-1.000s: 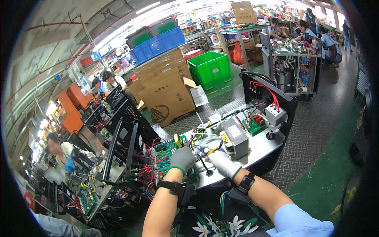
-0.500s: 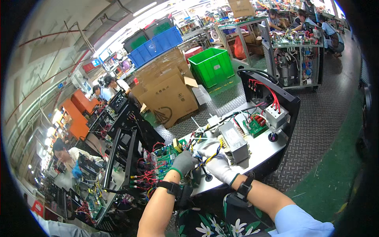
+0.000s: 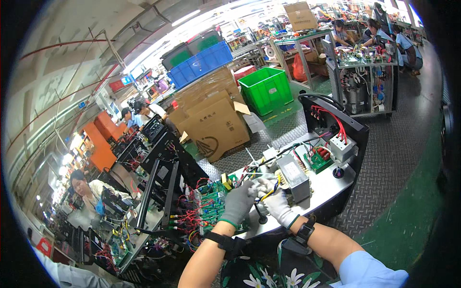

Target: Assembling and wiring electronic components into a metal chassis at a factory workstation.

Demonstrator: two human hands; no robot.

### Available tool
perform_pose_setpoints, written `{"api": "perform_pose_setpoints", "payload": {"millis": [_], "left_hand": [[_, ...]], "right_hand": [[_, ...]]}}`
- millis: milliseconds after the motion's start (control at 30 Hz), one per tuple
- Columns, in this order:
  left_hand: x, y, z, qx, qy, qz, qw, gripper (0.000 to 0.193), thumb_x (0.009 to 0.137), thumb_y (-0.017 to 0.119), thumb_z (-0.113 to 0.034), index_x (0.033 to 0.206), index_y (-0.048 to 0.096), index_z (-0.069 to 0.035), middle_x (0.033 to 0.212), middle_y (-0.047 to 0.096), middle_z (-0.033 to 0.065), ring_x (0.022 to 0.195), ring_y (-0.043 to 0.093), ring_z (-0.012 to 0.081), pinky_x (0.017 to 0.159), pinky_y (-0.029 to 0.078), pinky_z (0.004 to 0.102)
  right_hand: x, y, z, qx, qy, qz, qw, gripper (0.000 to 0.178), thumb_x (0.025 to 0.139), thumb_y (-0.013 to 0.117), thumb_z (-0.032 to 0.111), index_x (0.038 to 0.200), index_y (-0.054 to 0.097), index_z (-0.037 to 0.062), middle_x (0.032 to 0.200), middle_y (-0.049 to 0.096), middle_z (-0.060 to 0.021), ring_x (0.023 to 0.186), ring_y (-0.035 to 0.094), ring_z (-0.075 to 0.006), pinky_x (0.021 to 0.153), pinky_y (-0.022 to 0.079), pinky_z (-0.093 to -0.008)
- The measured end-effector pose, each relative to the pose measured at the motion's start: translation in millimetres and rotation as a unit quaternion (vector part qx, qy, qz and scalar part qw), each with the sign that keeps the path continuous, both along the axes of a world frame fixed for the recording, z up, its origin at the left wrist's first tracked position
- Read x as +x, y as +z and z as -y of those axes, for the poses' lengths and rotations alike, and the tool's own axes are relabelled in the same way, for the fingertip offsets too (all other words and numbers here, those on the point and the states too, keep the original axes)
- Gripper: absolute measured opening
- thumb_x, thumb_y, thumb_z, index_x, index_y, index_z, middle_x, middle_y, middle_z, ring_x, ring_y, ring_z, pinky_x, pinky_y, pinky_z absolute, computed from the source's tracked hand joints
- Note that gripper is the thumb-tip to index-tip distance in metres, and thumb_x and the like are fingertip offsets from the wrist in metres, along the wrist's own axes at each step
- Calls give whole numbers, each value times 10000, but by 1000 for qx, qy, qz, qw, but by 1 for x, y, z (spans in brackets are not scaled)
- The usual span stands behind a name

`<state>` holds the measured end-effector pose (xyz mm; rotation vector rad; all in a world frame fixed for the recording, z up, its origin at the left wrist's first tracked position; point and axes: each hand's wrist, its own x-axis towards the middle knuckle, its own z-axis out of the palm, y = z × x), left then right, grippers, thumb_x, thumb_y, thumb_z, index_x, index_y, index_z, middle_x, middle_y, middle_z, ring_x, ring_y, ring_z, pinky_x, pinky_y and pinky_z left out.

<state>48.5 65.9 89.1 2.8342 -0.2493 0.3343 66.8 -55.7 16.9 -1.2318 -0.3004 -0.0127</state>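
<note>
In front of me lies an opened metal chassis (image 3: 314, 202) with electronics on a pale plate. My left hand (image 3: 237, 203), in a grey glove, is closed beside the green circuit board (image 3: 211, 201); what its fingertips hold is hidden. My right hand (image 3: 281, 207), in a whitish glove, is closed around twisted yellow and dark wires (image 3: 272, 191). The gloved fingers meet near these wires, partly covering them. Just right of the hands stands a grey block-shaped component (image 3: 294, 176). A round black fitting (image 3: 262, 219) sits on the plate below the fingers.
Black equipment frames (image 3: 158, 192) with wiring stand at left, where a co-worker (image 3: 89, 192) sits. Beyond the chassis are a cardboard box (image 3: 218, 127), a green crate (image 3: 266, 91) and a blue bin (image 3: 201, 65). A wheeled equipment unit (image 3: 363, 86) stands at far right.
The view has shifted, so the scene sits farther right and lower. My left hand's fingers have come closer to the right hand's at the wires. The co-worker at left has lifted their head.
</note>
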Motion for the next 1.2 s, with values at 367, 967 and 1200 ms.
{"api": "perform_pose_setpoints", "payload": {"millis": [367, 967, 1200], "left_hand": [[-7, -18, -14, -114, -3, 26, 993, 226, 790, 610, -227, 950, 602, -68, 814, 651, 175, 771, 631, 374, 665, 492, 443], [-19, 14, -29, -490, -2, -214, 845, 269, 867, 618, -240, 992, 656, -5, 882, 660, 32, 684, 560, 84, 609, 445, 238], [-14, -1, -30, -426, -20, -199, 882, 244, 841, 642, -249, 833, 650, -5, 729, 580, -3, 657, 470, 73, 589, 399, 252]], "right_hand": [[0, -9, 7, -383, -46, 105, 917, 357, 834, 551, 271, 1163, 592, 139, 1001, 650, -143, 889, 614, -261, 760, 475, -375], [-2, 2, 12, -259, 19, 29, 965, 264, 872, 563, 174, 1122, 636, 128, 762, 634, -23, 579, 534, -116, 514, 431, -293], [8, -15, 14, -123, 106, -94, 982, 419, 735, 660, 46, 1147, 637, 123, 934, 664, -94, 815, 608, -157, 725, 476, -293]]}}
